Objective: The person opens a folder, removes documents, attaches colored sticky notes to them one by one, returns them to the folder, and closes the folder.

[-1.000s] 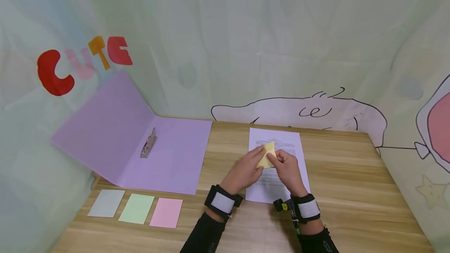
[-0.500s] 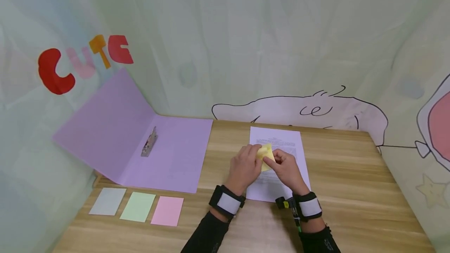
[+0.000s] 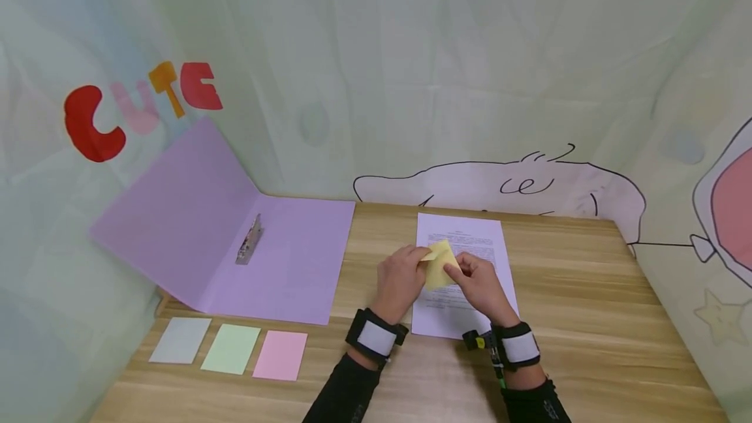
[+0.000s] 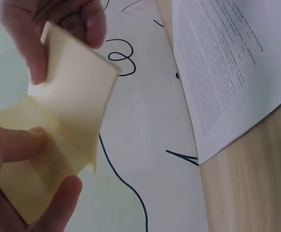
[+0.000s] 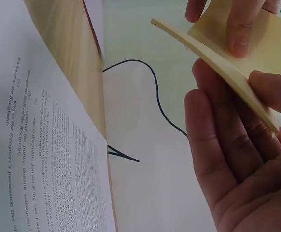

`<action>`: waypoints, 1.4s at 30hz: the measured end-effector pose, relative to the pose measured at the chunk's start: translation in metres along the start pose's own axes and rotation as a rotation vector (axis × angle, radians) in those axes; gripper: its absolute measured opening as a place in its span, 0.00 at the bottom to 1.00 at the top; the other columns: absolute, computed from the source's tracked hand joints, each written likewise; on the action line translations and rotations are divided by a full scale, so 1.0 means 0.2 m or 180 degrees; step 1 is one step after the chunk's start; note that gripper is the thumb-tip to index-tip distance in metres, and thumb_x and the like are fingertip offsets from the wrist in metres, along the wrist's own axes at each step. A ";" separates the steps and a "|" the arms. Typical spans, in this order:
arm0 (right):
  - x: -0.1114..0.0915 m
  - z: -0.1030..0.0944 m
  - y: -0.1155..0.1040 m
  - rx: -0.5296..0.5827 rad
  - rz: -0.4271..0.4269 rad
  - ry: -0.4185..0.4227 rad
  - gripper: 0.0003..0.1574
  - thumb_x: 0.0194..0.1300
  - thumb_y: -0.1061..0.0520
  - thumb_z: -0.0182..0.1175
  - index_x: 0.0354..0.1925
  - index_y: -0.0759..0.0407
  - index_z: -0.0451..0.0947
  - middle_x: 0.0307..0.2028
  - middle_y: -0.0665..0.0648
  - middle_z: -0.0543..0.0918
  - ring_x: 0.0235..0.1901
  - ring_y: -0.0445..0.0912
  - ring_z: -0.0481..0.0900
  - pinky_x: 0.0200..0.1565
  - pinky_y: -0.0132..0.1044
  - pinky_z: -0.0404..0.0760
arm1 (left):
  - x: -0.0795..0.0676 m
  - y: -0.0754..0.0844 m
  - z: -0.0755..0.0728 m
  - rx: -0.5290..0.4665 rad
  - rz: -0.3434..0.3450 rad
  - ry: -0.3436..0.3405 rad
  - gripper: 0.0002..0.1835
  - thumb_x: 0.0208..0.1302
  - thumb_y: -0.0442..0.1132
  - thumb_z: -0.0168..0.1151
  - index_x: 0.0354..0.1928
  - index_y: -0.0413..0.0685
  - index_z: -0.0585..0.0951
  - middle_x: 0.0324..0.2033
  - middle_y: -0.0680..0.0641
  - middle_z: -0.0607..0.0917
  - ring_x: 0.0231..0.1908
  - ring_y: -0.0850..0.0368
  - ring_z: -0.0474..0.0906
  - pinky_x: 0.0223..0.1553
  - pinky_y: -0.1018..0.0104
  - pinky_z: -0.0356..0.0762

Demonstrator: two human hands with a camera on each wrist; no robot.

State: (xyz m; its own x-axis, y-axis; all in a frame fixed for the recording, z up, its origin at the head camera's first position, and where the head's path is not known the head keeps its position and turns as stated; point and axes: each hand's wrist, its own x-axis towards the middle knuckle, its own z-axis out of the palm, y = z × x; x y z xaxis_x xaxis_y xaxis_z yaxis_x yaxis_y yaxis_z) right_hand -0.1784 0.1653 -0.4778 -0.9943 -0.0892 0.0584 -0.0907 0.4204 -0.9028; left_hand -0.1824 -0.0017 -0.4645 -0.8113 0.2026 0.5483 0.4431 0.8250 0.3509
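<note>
My right hand (image 3: 482, 284) pinches a yellow sticky note pad (image 3: 444, 271) between thumb and fingers, above a printed sheet of paper (image 3: 460, 232). In the right wrist view the pad's thick edge (image 5: 217, 62) faces the camera. With my left hand (image 3: 401, 283) I pinch the top note (image 5: 274, 42), which bends back from the pad. Seen from the left wrist, that note (image 4: 15, 181) lies between the left thumb and fingers, still joined to the pad (image 4: 80, 82) along a crease.
To the left an open purple folder (image 3: 288, 266) with a metal clip (image 3: 249, 240) leans one cover on the wall. In front of it lie a pale grey note (image 3: 179, 340), a green note (image 3: 231, 348) and a pink note (image 3: 280, 355) on the wooden table (image 3: 587, 331).
My left fingers have gone from lying over the pad to pinching its top note and drawing it back to the left. My right hand has stayed nearly in place.
</note>
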 end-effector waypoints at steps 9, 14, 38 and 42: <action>-0.02 -0.02 0.05 -0.0220 0.0119 -0.0118 0.11 0.65 0.54 0.61 0.31 0.62 0.78 0.26 0.52 0.84 0.25 0.43 0.75 0.26 0.35 0.70 | -0.01 -0.01 -0.01 -0.0351 -0.0256 -0.0264 0.05 0.60 0.39 0.64 0.35 0.54 0.87 0.29 0.55 0.86 0.22 0.64 0.76 0.18 0.71 0.66; -0.03 -0.05 0.08 -0.0417 -0.0032 -0.0176 0.13 0.65 0.52 0.61 0.30 0.61 0.77 0.26 0.51 0.84 0.26 0.42 0.77 0.26 0.35 0.72 | -0.01 -0.03 0.01 -0.0759 -0.0400 -0.0402 0.04 0.61 0.39 0.64 0.33 0.52 0.87 0.26 0.56 0.85 0.17 0.67 0.67 0.16 0.73 0.61; -0.02 -0.09 0.09 -0.0410 -0.0214 -0.0325 0.13 0.65 0.54 0.60 0.27 0.60 0.74 0.22 0.51 0.82 0.26 0.42 0.79 0.29 0.37 0.80 | 0.01 -0.09 -0.01 -0.1424 -0.0992 -0.0465 0.07 0.60 0.40 0.66 0.36 0.47 0.87 0.34 0.48 0.87 0.14 0.67 0.63 0.15 0.73 0.58; -0.03 -0.10 0.09 -0.0372 -0.0114 -0.0320 0.12 0.65 0.55 0.60 0.27 0.60 0.74 0.24 0.51 0.84 0.27 0.42 0.81 0.32 0.44 0.81 | 0.02 -0.10 -0.01 -0.1528 -0.1237 -0.0330 0.12 0.60 0.41 0.65 0.21 0.43 0.81 0.21 0.51 0.81 0.12 0.66 0.59 0.13 0.73 0.55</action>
State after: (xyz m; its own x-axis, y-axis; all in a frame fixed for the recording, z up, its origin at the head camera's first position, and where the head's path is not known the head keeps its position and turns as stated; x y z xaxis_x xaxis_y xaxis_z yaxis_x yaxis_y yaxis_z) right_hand -0.1755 0.1904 -0.4856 -0.9802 -0.1936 0.0414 -0.1378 0.5170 -0.8448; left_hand -0.1935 -0.0187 -0.4672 -0.9697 0.0055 0.2441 0.2106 0.5246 0.8249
